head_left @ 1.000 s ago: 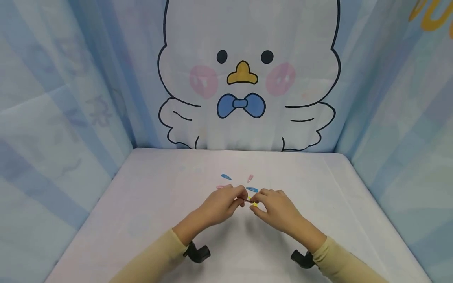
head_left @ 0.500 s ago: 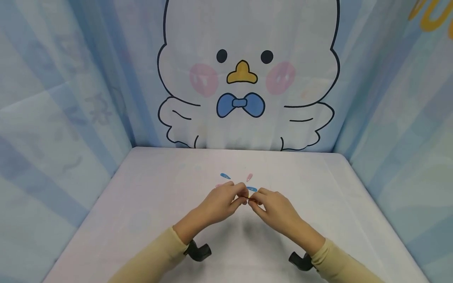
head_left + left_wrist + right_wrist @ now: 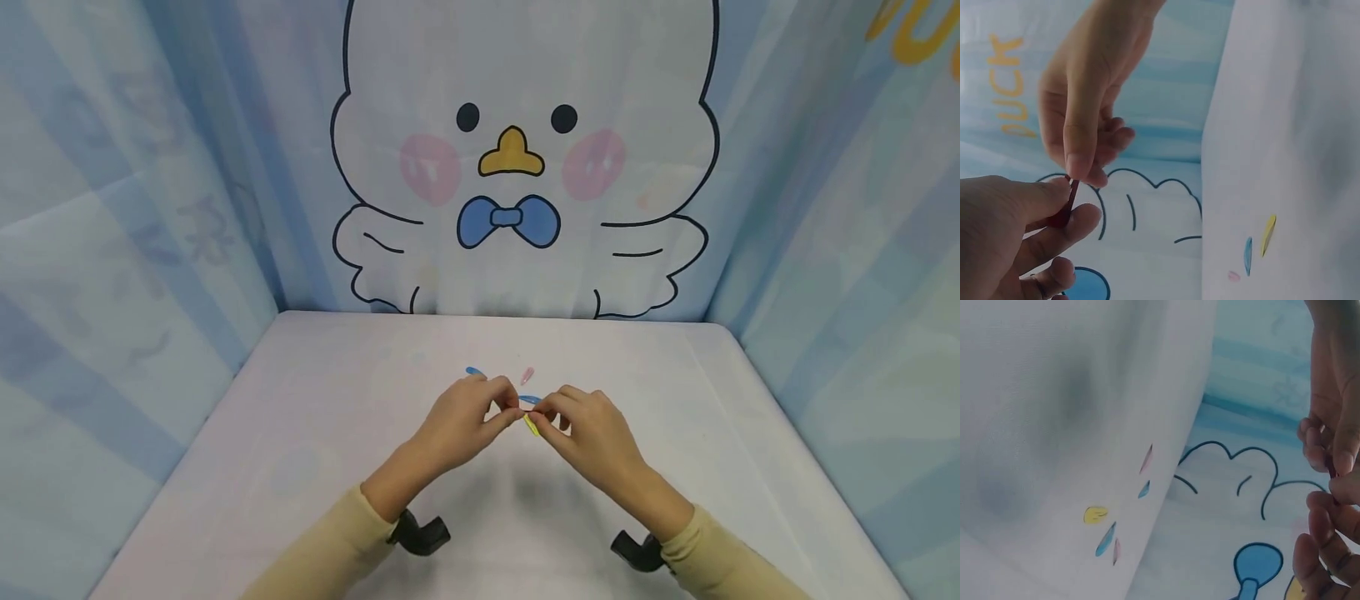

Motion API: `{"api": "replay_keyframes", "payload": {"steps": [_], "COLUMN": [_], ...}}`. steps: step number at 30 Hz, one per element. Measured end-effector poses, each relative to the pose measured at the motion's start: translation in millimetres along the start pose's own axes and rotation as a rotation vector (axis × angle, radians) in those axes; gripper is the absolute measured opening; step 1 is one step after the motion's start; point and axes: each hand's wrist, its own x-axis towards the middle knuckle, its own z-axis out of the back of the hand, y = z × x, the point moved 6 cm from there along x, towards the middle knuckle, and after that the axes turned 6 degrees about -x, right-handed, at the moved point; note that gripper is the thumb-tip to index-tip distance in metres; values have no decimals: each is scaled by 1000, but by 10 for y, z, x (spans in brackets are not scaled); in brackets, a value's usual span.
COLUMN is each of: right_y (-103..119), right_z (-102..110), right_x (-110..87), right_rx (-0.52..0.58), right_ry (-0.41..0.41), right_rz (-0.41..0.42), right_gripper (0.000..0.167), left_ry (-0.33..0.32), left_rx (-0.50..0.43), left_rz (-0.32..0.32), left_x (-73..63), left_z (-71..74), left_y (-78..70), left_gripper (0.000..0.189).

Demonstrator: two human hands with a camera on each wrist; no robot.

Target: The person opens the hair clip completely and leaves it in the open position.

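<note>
A small dark-red hair clip (image 3: 1061, 217) is held up above the table between both hands. My left hand (image 3: 467, 423) pinches its wide end between thumb and fingers, best seen in the left wrist view. My right hand (image 3: 597, 437) pinches the narrow end with thumb and index finger, its other fingers curled loosely. In the right wrist view the hands cover most of the red clip (image 3: 1333, 467). Below the hands, a yellow hair clip (image 3: 532, 425) and a blue hair clip (image 3: 530, 399) lie on the table.
Farther back on the white table (image 3: 360, 392) lie a pink clip (image 3: 527, 376) and another blue clip (image 3: 474, 371). A second pink clip (image 3: 1146, 459) shows in the right wrist view. A cartoon-duck curtain (image 3: 517, 275) stands behind the table, with curtains at both sides.
Both hands have risen slightly, still holding the red clip. The yellow clip now shows below them, while the left hand now covers the nearer pink clip in the head view.
</note>
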Motion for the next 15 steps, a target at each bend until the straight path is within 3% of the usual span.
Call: {"api": "replay_keyframes", "payload": {"steps": [5, 15], "right_y": [29, 51], "right_z": [39, 66], "right_x": [17, 18], "right_rx": [-3, -32], "right_ry": [-66, -108], "right_rz": [-2, -23], "right_gripper": [9, 12], "left_ry": [-99, -238], "left_rx": [-30, -45], "left_rz": [-13, 76], "left_x": [0, -46], "left_z": [54, 82], "left_y": [-6, 1], "left_gripper": [12, 18]}}
